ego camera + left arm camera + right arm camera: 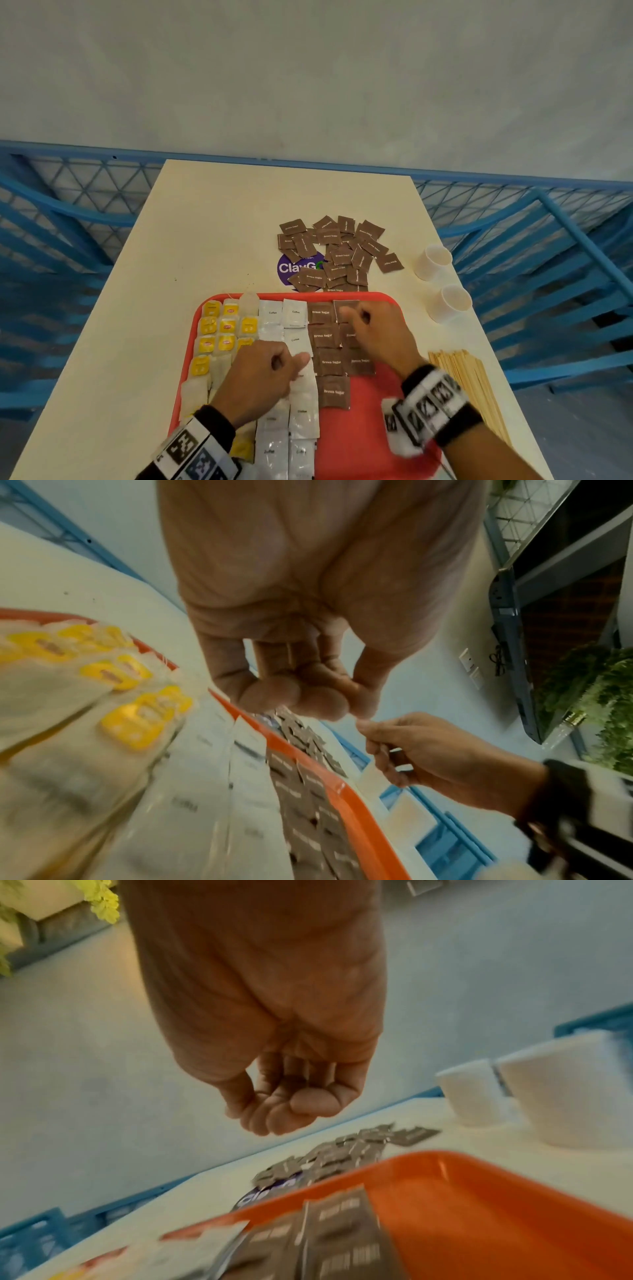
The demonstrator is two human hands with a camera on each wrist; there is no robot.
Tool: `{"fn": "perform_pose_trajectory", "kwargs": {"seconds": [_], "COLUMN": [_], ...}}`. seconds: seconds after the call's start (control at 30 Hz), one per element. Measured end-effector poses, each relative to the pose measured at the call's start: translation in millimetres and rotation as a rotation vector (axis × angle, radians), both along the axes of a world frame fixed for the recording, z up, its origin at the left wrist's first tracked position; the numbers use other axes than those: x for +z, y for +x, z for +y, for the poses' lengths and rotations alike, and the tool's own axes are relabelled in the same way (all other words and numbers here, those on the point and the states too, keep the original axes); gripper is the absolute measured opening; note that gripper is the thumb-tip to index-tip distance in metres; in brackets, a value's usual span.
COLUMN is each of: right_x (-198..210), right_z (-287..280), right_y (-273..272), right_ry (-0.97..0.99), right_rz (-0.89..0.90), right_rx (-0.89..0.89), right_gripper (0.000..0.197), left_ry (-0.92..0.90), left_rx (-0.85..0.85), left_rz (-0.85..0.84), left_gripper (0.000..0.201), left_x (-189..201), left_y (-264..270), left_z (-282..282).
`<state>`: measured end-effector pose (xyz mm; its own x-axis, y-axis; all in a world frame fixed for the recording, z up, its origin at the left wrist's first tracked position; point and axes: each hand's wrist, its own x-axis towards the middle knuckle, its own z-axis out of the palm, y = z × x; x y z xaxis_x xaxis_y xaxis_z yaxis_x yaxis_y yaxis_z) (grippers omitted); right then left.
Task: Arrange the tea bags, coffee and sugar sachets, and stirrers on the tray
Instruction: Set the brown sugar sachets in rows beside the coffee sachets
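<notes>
Over the red tray [356, 442], the left hand [260, 380] and right hand [380, 335] curl their fingers, holding nothing. Stirrers [466, 380] lie on the bench [222, 222] alongside, pointing front to back.

"What sits on the table [222, 222]?"
"A white cup [433, 262] and a second cup [454, 303], close together by the right edge. There is a round purple sticker [291, 269] too, partly hidden."
"What is around it?"
"Blue racks [68, 212], a pale wall [308, 68] and green plants [603, 696]."
</notes>
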<state>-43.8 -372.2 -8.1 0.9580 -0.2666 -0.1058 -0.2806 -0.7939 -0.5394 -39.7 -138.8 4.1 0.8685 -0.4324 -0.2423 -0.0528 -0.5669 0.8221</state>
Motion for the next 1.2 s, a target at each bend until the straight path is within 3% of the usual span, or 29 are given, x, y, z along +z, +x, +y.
{"fn": "perform_pose_trajectory", "kwargs": {"seconds": [0.13, 0.23, 0.43, 0.63, 0.73, 0.83, 0.9, 0.97, 1.03, 1.2], "right_x": [-7.0, -27.1, -50.7, -58.3, -56.2, -57.4, -58.7, -60.9, -62.9, -57.7], "right_z": [-37.9, -57.5, -43.8, -23.8, -38.1, -57.6, -57.7, -50.3, -42.7, -46.8], "right_y": [89.3, 132.8, 154.8, 145.6, 151.1, 161.0, 164.5, 169.5, 176.2, 188.8], "right_ry": [0.042, -0.041, -0.264, -0.179, -0.120, -0.091, -0.087, -0.080, -0.054, 0.072], "right_rz": [0.163, 0.277, 0.429, 0.367, 0.238, 0.323, 0.434, 0.465, 0.436, 0.405], "right_rx": [-0.117, -0.189, -0.002, 0.098, -0.038, -0.299, -0.353, -0.361, -0.359, -0.349], "right_gripper": [0.027, 0.018, 0.070, 0.047, 0.041, 0.070, 0.089, 0.096, 0.088, 0.035], "left_ry": [0.140, 0.324, 0.615, 0.685, 0.653, 0.655, 0.673, 0.683, 0.679, 0.681], "left_rx": [0.001, -0.023, -0.026, -0.042, -0.031, 0.012, 0.032, 0.004, -0.021, -0.139], "left_rz": [-0.091, -0.084, -0.037, -0.008, 0.002, 0.029, 0.059, 0.084, 0.101, 0.122], "left_gripper": [0.041, 0.036, 0.032, 0.057, 0.065, 0.056, 0.049, 0.041, 0.035, 0.042], "left_x": [9.3, 2.5, -21.7, -54.8, -61.2, -62.5, -62.2, -62.8, -64.5, -53.5], "left_y": [48.1, 96.5, 166.6, 200.1, 203.0, 203.8, 203.8, 204.8, 205.3, 209.4], "left_z": [-4.4, -9.3, -37.3, -80.7, -100.5, -116.1, -124.3, -131.9, -136.6, -133.2]}}
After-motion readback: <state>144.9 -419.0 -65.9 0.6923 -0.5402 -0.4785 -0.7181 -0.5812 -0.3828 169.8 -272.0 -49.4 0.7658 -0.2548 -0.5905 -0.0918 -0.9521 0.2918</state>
